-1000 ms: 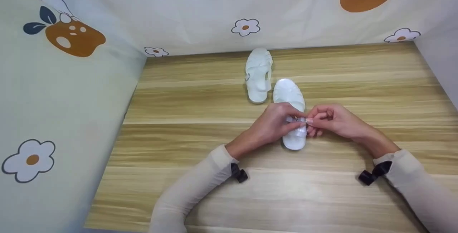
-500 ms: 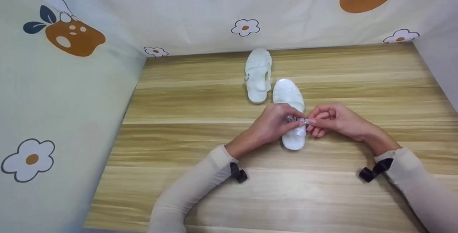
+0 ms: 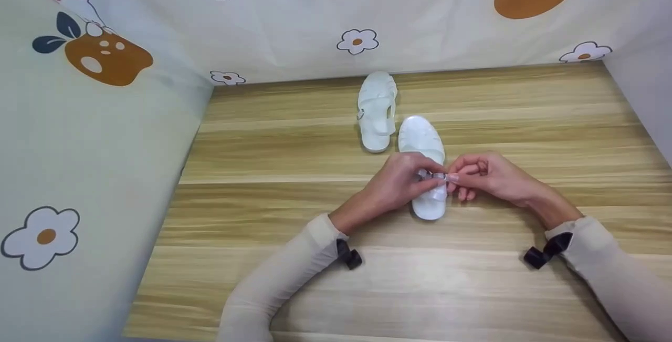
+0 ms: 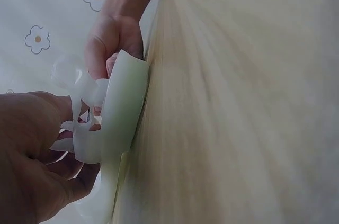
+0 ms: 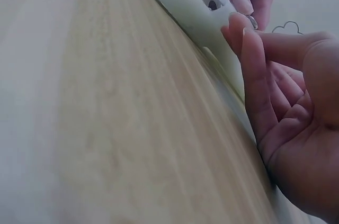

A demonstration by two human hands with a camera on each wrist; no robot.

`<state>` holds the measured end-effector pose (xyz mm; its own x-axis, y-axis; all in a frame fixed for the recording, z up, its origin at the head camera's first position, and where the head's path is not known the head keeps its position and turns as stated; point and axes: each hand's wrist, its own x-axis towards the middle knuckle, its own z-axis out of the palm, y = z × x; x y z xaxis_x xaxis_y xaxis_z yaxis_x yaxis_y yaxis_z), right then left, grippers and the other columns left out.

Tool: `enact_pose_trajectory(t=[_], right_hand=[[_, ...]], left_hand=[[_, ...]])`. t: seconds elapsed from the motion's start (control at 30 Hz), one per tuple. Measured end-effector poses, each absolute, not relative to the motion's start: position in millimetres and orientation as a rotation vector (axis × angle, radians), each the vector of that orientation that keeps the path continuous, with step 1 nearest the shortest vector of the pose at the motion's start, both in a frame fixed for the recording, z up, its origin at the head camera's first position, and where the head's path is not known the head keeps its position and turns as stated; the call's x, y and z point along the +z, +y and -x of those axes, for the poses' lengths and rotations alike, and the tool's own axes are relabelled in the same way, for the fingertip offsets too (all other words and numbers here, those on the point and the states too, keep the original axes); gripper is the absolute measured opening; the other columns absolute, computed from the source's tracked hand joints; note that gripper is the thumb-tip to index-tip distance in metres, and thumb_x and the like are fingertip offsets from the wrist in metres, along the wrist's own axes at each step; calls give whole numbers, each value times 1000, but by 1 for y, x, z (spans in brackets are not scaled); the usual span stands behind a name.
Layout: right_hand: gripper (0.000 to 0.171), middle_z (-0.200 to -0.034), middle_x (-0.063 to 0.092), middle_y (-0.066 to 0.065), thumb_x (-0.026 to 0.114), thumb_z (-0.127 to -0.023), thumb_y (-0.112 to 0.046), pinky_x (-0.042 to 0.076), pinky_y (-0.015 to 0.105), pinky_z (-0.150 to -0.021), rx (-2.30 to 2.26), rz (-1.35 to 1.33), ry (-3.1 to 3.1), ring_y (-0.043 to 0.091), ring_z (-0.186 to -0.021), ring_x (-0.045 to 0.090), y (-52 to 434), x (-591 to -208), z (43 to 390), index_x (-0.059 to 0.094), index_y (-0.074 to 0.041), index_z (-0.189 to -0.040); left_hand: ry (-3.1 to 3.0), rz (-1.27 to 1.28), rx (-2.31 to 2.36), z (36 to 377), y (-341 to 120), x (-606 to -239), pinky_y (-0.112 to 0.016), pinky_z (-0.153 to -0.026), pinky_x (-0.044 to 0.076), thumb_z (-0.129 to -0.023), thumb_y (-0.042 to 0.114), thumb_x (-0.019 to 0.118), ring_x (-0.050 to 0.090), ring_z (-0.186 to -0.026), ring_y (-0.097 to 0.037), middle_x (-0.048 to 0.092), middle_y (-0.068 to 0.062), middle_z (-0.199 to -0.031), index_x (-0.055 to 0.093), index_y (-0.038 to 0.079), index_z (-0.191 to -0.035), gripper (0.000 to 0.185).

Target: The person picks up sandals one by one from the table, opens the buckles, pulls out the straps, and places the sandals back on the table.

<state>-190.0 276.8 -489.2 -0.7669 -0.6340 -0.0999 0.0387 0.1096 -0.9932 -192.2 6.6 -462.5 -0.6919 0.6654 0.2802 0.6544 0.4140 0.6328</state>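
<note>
A: Where is the sandal being handled?

B: The near white jelly sandal lies flat on the wooden desk, toe pointing away from the person, heel toward them. Both hands meet over its ankle strap.

A: What has the left hand got?

B: The left hand has its fingers curled over the sandal's middle, its grip pinching the strap from the left side. In the left wrist view the strap shows between the fingertips.

A: And the right hand?

B: The right hand comes in from the right, thumb and forefinger closed on the strap's end by the small buckle; the other fingers are loosely bent.

A: Anything else about?

B: The second white sandal lies just beyond and to the left, nearly touching the first. A cloth backdrop printed with flowers stands round the desk.
</note>
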Motion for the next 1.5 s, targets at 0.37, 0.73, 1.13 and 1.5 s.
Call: enact_pose_trajectory(t=[0.37, 0.73, 1.13, 1.5], right_hand=[[24, -98, 80, 14, 65, -108, -9, 62, 26, -62, -1705, 571, 1898, 14, -76, 75, 273, -489, 189, 63, 12, -118], [25, -99, 80, 13, 66, -108, -13, 64, 30, -64, -1666, 526, 1896, 17, -79, 76, 270, -485, 190, 63, 9, -120], [27, -102, 77, 16, 60, -111, -15, 66, 33, -69, -1593, 572, 1857, 18, -84, 76, 276, -484, 192, 62, 11, -118], [23, -96, 74, 12, 62, -109, -8, 66, 31, -72, -1678, 628, 1870, 14, -79, 73, 271, -490, 189, 58, 14, -114]], left_hand=[[2643, -1235, 1164, 192, 7, -463, -12, -98, 54, -100, 24, 80, 76, -109, -7, 84, 1, -115, 83, 13, -121, 23], [2625, -1220, 1223, 192, 6, -464, -10, -96, 54, -100, 22, 80, 76, -108, -4, 84, 0, -114, 83, 13, -119, 21], [2564, -1240, 1290, 193, 6, -466, -13, -97, 54, -100, 18, 80, 75, -107, -4, 84, -1, -113, 83, 10, -118, 19], [2570, -1216, 1300, 191, 8, -466, -12, -99, 53, -101, 21, 79, 75, -110, -8, 84, -2, -113, 82, 10, -116, 19]])
